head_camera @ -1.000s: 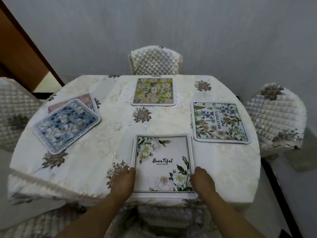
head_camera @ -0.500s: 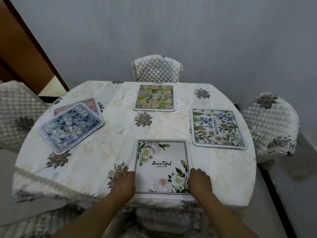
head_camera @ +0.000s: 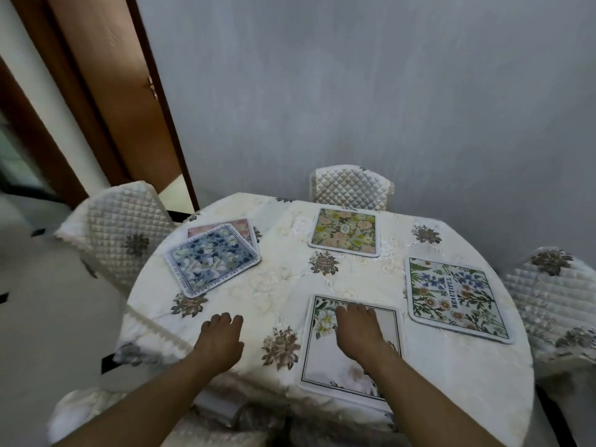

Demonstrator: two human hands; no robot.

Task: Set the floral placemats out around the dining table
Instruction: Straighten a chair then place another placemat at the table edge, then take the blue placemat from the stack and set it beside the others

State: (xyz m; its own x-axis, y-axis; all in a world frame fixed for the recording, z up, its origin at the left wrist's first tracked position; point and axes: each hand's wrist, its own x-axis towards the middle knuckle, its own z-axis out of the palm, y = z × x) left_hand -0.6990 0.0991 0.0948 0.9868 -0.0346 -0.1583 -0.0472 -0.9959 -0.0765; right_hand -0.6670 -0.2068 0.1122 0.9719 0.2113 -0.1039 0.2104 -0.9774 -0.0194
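A round dining table (head_camera: 280, 285) with a cream floral cloth holds several floral placemats. Nearest me lies a white placemat with white flowers (head_camera: 329, 362); my right hand (head_camera: 361, 330) hovers over or rests on it, palm down, fingers slightly curled, holding nothing. My left hand (head_camera: 219, 340) is to its left over the bare cloth, empty. At the right lies a "BEAUTIFUL" placemat (head_camera: 454, 296). A green and pink placemat (head_camera: 345, 232) lies at the far side. At the left a blue floral placemat (head_camera: 213, 258) sits on top of a pink one (head_camera: 238, 225).
Quilted cream chairs stand at the left (head_camera: 116, 227), far side (head_camera: 351, 188) and right (head_camera: 554, 298). Another chair seat (head_camera: 80, 414) is below my left arm. A brown door (head_camera: 106, 91) is at the back left, a grey wall behind the table.
Both hands left the sides of the white placemat. The left hand moved left onto the cloth, the right hand moved over the mat's middle. The camera swung left and up.
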